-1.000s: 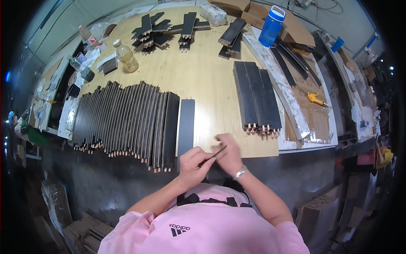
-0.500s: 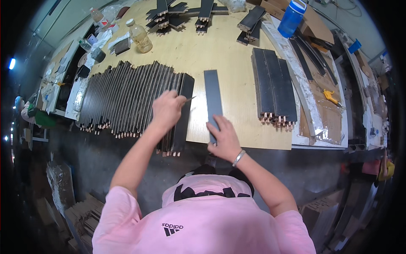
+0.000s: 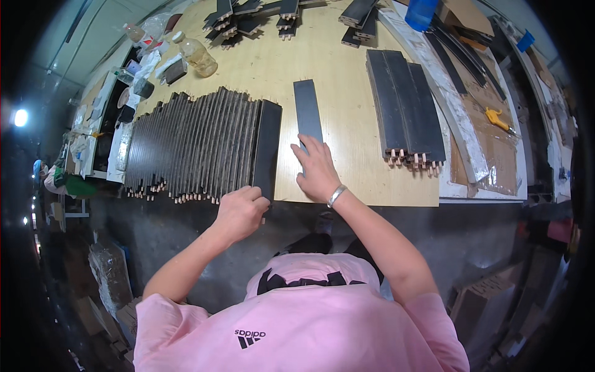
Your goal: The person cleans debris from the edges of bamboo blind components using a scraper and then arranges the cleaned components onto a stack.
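A single flat black panel (image 3: pixel 308 111) lies on the pale wooden table (image 3: pixel 347 167). My right hand (image 3: pixel 317 170) rests flat on its near end. A long row of black panels (image 3: pixel 198 146) with wooden dowel ends stands on edge to the left. My left hand (image 3: pixel 240 211) grips the near end of the rightmost panel (image 3: pixel 267 149) of that row, at the table's front edge.
A second stack of black panels (image 3: pixel 406 105) lies to the right. More dark pieces (image 3: pixel 254 15) sit at the back, with a plastic bottle (image 3: pixel 197 54), a blue container (image 3: pixel 423 11) and cardboard with a yellow tool (image 3: pixel 498 119) on the right bench.
The hands were together near the table's front edge, then spread apart. The left hand has come back to the row's near end; the right stays on the single panel.
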`<state>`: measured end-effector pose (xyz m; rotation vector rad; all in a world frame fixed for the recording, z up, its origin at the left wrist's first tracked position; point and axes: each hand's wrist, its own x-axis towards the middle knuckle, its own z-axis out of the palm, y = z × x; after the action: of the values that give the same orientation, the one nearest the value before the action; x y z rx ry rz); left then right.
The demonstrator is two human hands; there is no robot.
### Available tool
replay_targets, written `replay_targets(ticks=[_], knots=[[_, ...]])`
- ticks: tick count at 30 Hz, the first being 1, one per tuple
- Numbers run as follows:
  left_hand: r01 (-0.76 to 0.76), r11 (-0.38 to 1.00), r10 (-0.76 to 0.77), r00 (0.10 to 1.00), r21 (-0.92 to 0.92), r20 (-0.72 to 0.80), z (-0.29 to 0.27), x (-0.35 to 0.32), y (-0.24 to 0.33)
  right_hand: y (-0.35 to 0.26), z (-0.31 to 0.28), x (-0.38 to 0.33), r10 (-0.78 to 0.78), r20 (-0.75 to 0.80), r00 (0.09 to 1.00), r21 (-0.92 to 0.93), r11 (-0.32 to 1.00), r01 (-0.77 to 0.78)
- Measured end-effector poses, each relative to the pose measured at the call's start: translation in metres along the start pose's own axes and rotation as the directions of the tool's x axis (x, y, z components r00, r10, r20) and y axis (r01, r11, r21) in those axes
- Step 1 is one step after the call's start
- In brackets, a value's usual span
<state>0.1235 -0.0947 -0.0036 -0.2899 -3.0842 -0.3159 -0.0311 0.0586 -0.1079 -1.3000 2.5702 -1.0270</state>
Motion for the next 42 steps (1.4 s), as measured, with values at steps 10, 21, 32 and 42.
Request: replay_targets(ticks=[10, 21, 32, 42], knots=[[0.195, 0.856, -0.406, 0.828, -0.479, -0.387, -0.016, 0.0, 0.017, -0.08, 0.039, -0.037, 0.158, -0.135, 0.978, 0.65, 0.76, -0.033], [0.066, 0.782, -0.415, 0.797, -0.62, -0.438, 0.002, 0.03, 0.047, -0.045, -0.014, -0.039, 0.146, -0.228, 0.963, 0.376, 0.925, -0.052], [0.05, 0.597, -0.404, 0.881, -0.8, -0.247, 0.026, 0.052, 0.07, 0.08, -0.166, -0.049, 0.564, -0.489, 0.665, -0.2, 0.67, -0.715], [0.099, 0.664, -0.441, 0.852, -0.741, -0.281, 0.051, 0.102, 0.034, 0.006, -0.109, -0.144, 0.472, -0.52, 0.712, 0.061, 0.852, -0.521]])
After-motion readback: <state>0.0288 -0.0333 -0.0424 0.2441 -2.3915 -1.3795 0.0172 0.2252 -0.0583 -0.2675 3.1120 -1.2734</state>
